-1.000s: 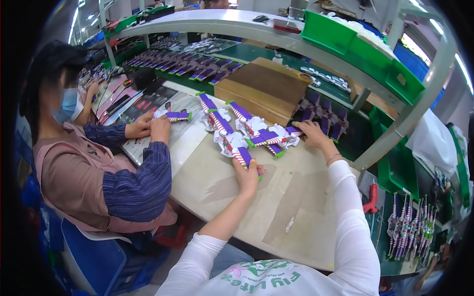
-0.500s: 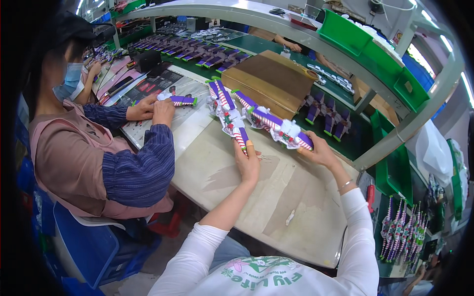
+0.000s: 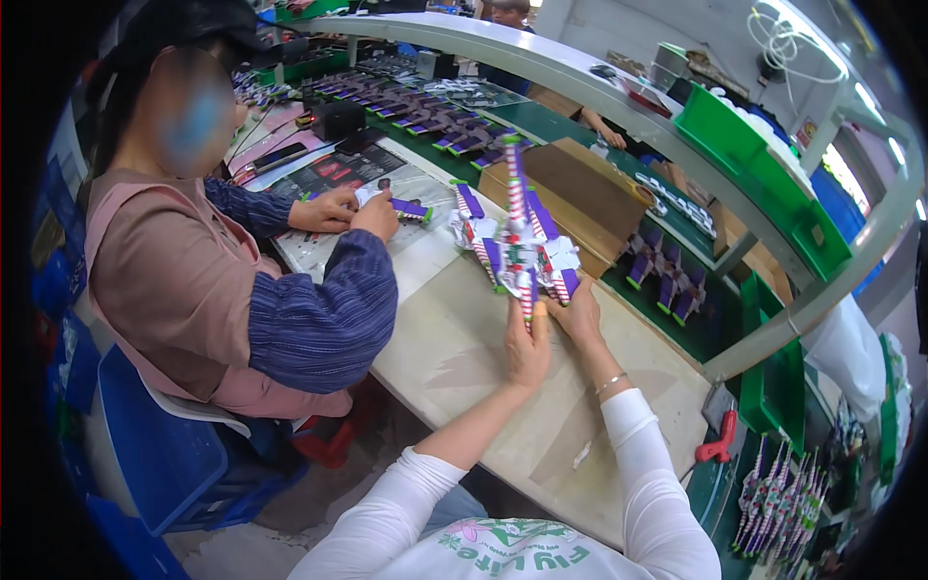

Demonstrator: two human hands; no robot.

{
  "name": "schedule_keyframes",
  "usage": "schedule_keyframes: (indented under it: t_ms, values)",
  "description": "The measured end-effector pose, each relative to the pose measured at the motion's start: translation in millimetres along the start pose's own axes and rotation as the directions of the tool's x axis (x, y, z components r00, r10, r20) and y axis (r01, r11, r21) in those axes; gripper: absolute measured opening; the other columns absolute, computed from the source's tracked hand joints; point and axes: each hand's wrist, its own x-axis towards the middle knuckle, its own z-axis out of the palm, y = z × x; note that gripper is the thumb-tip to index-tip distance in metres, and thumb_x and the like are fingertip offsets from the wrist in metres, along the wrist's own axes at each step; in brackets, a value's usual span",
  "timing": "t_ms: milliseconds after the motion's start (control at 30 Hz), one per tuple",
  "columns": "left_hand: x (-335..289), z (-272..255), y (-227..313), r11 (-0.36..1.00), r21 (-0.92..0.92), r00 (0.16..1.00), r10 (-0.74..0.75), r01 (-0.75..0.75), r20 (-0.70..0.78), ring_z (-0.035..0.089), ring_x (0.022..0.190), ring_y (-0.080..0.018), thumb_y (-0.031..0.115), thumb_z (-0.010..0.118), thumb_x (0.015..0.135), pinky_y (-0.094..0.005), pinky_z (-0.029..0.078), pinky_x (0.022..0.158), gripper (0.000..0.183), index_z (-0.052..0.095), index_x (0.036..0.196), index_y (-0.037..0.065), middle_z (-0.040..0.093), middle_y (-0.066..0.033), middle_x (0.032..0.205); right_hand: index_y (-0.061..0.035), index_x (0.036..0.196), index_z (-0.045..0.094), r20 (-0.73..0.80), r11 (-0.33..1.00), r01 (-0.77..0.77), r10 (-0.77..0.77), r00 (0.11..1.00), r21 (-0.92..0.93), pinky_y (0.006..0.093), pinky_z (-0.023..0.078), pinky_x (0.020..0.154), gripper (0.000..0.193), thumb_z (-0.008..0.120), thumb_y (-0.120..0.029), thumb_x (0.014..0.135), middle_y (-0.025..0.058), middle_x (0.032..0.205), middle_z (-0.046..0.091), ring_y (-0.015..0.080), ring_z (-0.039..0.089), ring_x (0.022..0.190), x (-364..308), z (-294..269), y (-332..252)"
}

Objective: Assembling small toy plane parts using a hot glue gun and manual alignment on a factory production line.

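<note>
While a co-worker (image 3: 174,251) at far left handles a purple-winged part (image 3: 414,210), a loose wing piece (image 3: 474,230) lies on your table (image 3: 454,333). Your left hand (image 3: 529,356) grips the lower end of a raised wing piece (image 3: 518,249); your right hand (image 3: 582,315), just beside, holds the near end of a second wing piece (image 3: 558,254). Farther right sits a red glue gun (image 3: 717,443).

The person wears a white long-sleeved shirt (image 3: 580,568), its front printed with curved green lettering (image 3: 541,551), green leaf shapes and a pink flower (image 3: 471,532). The plain left sleeve (image 3: 387,512) ends mid-forearm; the right sleeve (image 3: 657,483) reaches nearer the wrist. A slim silver bracelet (image 3: 611,382) circles the wrist of the right hand (image 3: 582,319). Blue-grey trousers (image 3: 458,507) show below the shirt's edge.
</note>
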Motion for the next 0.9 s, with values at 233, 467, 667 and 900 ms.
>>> schedule_keyframes:
  t_ms: [233,467,667,900]
  values:
    - [-10.7,-4.2,17.6,0.994,-0.022,0.989,0.110,-0.108,0.099,0.058,0.093,-0.0410,0.016,0.051,0.097,-0.0435,0.047,0.081,0.038,0.045,0.127,-0.006,0.056,-0.0263,0.110,0.0005,0.101,0.051,-0.015,0.975,-0.029,0.034,0.999,0.222,0.0463,0.049,0.077,0.041,0.062,-0.035,0.084,0.0253,0.092,0.065,0.0379,0.065,0.089,11.8,22.2,-36.0]
    - [2.7,-9.8,14.5,0.984,0.071,0.983,0.168,-0.163,-0.076,0.059,0.090,-0.0372,0.017,0.051,0.097,-0.0423,0.047,0.080,0.037,0.046,0.125,-0.007,0.059,-0.0240,0.103,-0.0007,0.097,0.049,0.034,0.929,0.090,-0.109,0.993,0.358,0.0481,0.048,0.075,0.032,0.055,-0.032,0.090,0.0258,0.087,0.062,0.0394,0.062,0.084,42.6,86.6,-73.8]
    - [10.1,-10.0,5.4,0.956,0.185,0.938,0.266,-0.227,-0.223,0.058,0.075,-0.0247,0.018,0.050,0.098,-0.0366,0.047,0.067,0.037,0.043,0.125,-0.007,0.059,-0.0163,0.091,0.0061,0.109,0.042,-0.010,0.971,0.039,-0.038,0.999,0.237,0.0502,0.049,0.081,0.036,0.049,-0.025,0.093,0.0396,0.095,0.056,0.0510,0.058,0.099,55.5,100.0,-79.7]
    - [7.3,-16.3,12.2,0.980,-0.180,0.991,-0.101,0.083,-0.091,0.048,0.059,-0.0058,0.021,0.043,0.102,-0.0221,0.040,0.049,0.028,0.040,0.122,0.002,0.056,-0.0026,0.085,-0.0009,0.081,0.060,0.095,0.826,-0.068,0.017,0.995,0.560,0.0322,0.050,0.056,0.027,0.079,-0.010,0.063,0.0083,0.070,0.065,0.0166,0.063,0.061,-3.5,10.6,-58.3]
